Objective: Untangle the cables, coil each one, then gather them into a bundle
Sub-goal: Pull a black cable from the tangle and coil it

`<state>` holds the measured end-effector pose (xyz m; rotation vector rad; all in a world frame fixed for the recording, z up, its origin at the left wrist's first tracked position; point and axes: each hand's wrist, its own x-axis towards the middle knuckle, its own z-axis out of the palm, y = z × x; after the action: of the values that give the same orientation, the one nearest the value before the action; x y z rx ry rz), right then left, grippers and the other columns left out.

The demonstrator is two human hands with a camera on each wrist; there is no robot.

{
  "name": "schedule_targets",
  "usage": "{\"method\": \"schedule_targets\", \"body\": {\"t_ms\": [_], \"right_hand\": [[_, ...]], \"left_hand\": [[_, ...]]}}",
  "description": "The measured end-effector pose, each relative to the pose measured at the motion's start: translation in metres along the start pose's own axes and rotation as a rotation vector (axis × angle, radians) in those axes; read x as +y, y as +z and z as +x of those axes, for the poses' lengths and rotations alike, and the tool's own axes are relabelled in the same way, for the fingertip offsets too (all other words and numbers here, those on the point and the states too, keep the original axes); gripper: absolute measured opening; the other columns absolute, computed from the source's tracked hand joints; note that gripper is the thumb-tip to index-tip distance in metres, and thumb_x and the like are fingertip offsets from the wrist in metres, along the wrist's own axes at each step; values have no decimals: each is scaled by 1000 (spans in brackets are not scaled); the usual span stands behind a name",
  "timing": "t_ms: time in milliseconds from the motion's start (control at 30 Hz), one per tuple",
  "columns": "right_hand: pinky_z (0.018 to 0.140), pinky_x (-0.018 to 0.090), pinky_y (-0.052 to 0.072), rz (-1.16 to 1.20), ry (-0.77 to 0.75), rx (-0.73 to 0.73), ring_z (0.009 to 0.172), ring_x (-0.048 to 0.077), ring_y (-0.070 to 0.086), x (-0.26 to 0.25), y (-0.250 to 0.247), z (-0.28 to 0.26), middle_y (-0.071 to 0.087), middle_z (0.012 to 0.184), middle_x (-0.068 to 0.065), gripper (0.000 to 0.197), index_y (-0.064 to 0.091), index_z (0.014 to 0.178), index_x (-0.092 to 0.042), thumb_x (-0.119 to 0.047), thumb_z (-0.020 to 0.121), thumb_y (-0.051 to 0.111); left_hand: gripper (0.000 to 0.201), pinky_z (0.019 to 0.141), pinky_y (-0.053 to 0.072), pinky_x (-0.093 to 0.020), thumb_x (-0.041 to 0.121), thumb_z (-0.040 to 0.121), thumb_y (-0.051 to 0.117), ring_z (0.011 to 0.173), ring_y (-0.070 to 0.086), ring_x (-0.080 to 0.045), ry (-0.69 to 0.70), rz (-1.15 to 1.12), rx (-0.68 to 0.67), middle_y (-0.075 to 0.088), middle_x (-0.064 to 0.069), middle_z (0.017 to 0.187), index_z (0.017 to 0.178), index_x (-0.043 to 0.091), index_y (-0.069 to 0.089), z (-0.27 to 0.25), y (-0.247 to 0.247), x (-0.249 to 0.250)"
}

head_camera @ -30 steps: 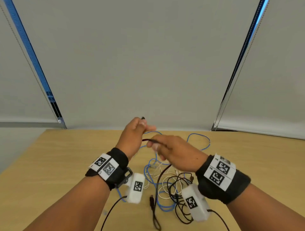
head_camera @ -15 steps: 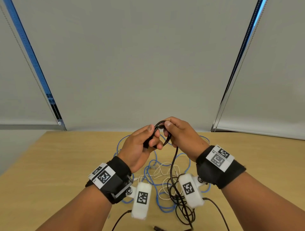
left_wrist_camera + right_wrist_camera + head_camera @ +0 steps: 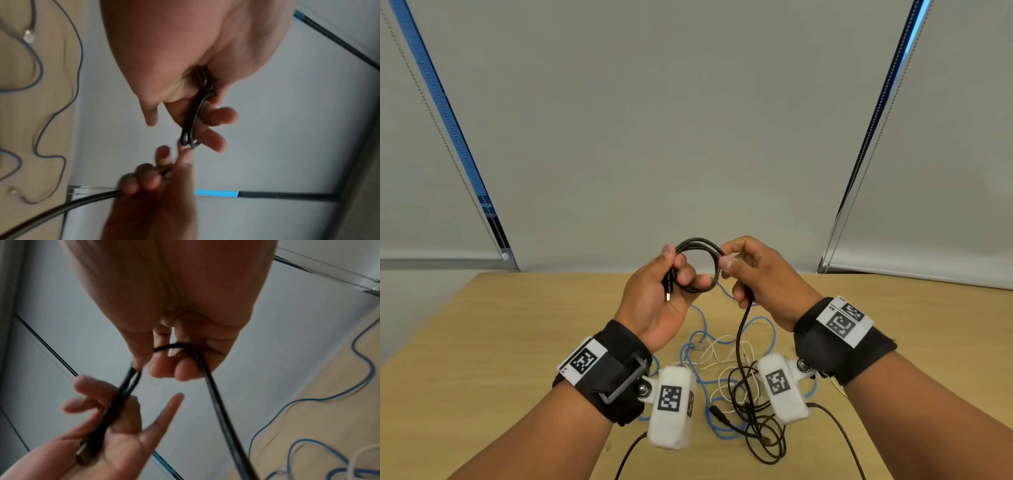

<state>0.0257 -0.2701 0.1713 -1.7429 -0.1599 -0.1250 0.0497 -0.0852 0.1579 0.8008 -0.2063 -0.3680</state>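
Note:
A black cable (image 3: 698,240) is wound into a small coil of about two turns held up between both hands. My left hand (image 3: 674,277) grips the coil's left side, and the cable's plug (image 3: 668,296) sticks out below the fingers. My right hand (image 3: 736,269) pinches the coil's right side; the free length (image 3: 739,337) drops from it into the tangle on the table. In the left wrist view the loops (image 3: 190,123) run between thumb and fingers. In the right wrist view the strand (image 3: 216,395) passes through the curled fingers, and my left hand (image 3: 115,426) holds the plug end (image 3: 81,454).
On the wooden table (image 3: 482,342) under my wrists lie a blue cable (image 3: 697,346), a thin white cable (image 3: 726,356) and the loose rest of the black cable (image 3: 763,442), all tangled together. Grey window blinds hang behind the table's far edge.
Both hands have risen from just above the table. The black cable went from a single strand between them to a small loop, and now a wider coil with the hands slightly apart.

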Motion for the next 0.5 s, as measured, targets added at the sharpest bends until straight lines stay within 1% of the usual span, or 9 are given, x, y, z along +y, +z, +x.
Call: {"method": "schedule_targets", "body": {"t_ms": [67,133,167,233,300,333,367,433,500], "right_hand": [[50,30,49,-52,51,-83,54,17,59,7,0,-5,62,82,5,20,58,113,-19,-11,96,62],[52,31,48,-113,134,-183,55,20,62,16,7,-13,65,82,4,28,52,118,-21,-6,95,57],[53,31,48,-130,178,-223,55,20,63,20,11,-17,66,82,4,30,50,120,-23,-6,96,55],[55,33,49,-198,233,-284,55,21,63,26,18,-26,65,80,4,28,48,122,-25,-10,98,52],[59,34,51,-347,233,-351,56,21,63,27,24,-34,64,75,1,24,48,123,-27,-20,101,52],[61,34,51,-437,209,-380,56,19,61,26,25,-38,62,73,-1,23,48,124,-27,-25,101,52],[63,34,51,-519,174,-396,57,17,58,25,27,-41,60,70,-3,24,48,126,-28,-28,102,51],[66,34,49,-618,93,-397,61,13,52,16,27,-45,56,70,-6,27,49,129,-30,-31,102,50],[67,26,44,-643,2,-370,64,4,51,2,27,-46,55,75,-11,28,52,132,-30,-32,104,48]], "left_hand": [[39,96,50,-45,34,107,39,72,72,-28,32,-101,16,64,-6,65,76,14,51,1,3,5],[39,97,49,-45,35,108,37,85,77,-28,71,-156,21,76,-10,81,76,16,50,3,7,11],[39,97,47,-44,36,108,35,92,77,-27,94,-159,19,78,-12,92,76,18,49,3,9,14],[39,103,40,-44,38,109,30,109,73,-24,148,-113,23,77,-12,112,76,22,45,5,14,22],[38,107,30,-45,38,109,28,119,68,-21,217,-42,44,73,-8,124,77,25,44,6,13,28],[36,107,29,-45,37,109,29,120,67,-21,265,11,59,72,-8,126,78,25,44,8,12,30],[34,107,31,-42,34,110,30,120,67,-21,323,92,81,72,-7,127,81,25,45,11,11,31],[27,103,40,-35,23,110,33,117,69,-20,428,341,138,73,-7,123,87,20,47,15,8,29],[21,103,44,-29,16,109,35,117,68,-16,452,638,136,75,-4,119,90,15,45,16,5,20]]}}
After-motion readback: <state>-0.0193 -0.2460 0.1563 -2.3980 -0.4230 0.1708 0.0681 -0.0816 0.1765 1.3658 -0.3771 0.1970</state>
